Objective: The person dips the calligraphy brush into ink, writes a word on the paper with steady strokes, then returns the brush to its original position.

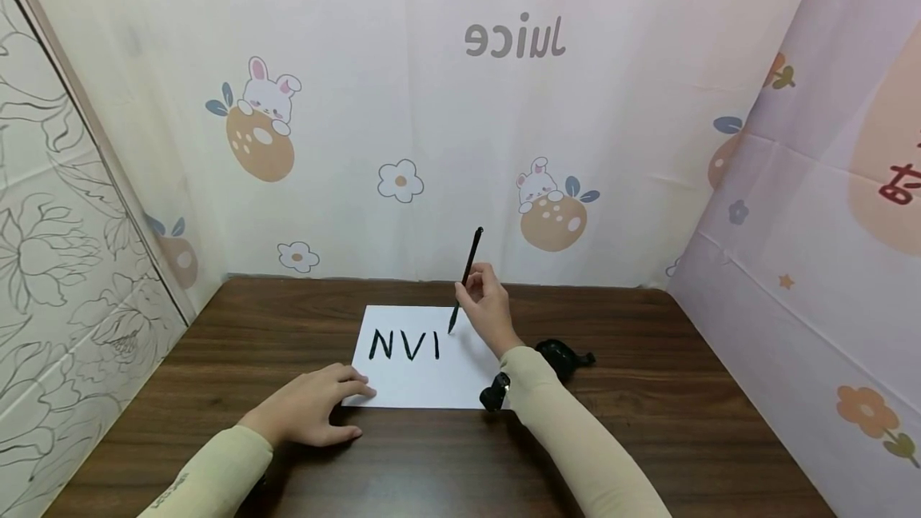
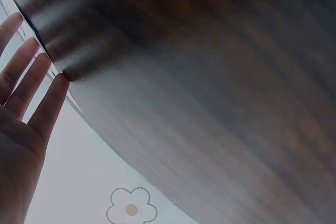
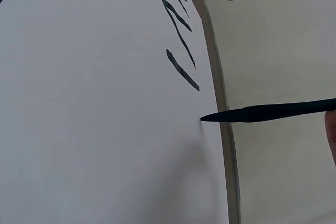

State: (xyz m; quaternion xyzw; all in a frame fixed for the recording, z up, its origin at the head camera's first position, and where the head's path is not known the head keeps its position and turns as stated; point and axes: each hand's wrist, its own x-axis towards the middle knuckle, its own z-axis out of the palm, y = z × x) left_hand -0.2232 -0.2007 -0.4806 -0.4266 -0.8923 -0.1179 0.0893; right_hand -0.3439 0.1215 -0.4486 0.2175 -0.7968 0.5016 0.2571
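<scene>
A white sheet of paper (image 1: 424, 386) lies on the brown table, bearing the black strokes N, V and I (image 1: 436, 345). My right hand (image 1: 491, 312) pinches a black writing brush (image 1: 472, 253) partway along its handle, over the sheet's far right part. In the right wrist view the brush (image 3: 262, 113) points its dark tip at the paper just right of the I; whether it touches cannot be told. My left hand (image 1: 312, 406) rests at the sheet's near left corner, fingers spread. The left wrist view shows this hand (image 2: 26, 103) with its fingertips along the paper's edge.
A rounded black object (image 1: 560, 358) with a short narrow end sits beside my right forearm, partly hidden by the sleeve. A patterned cloth (image 1: 345, 102) hangs behind the table (image 1: 633, 422), and more printed cloth hangs at both sides.
</scene>
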